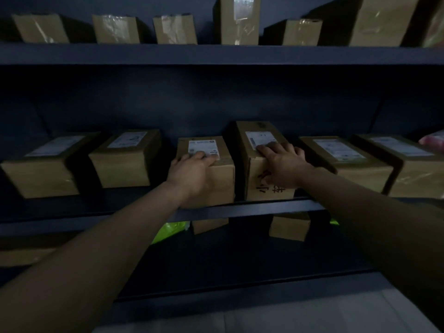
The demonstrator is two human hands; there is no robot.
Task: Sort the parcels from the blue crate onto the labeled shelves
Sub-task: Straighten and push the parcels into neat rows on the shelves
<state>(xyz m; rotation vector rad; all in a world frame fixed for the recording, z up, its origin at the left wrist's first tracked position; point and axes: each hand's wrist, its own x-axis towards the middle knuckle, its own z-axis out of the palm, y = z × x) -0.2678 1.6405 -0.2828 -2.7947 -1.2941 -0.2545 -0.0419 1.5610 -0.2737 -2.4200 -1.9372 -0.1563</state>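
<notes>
Two cardboard parcels stand side by side on the middle shelf of a dark blue rack. My left hand lies over the front top edge of the smaller parcel, fingers spread flat on its white label. My right hand rests on the taller parcel, fingers straight across its label; black handwriting shows on its front face. The blue crate is out of view.
Other labelled boxes sit on the same shelf: two to the left, two to the right. Several taped boxes line the upper shelf. Below are small boxes and a green bag. Pale floor lies beneath.
</notes>
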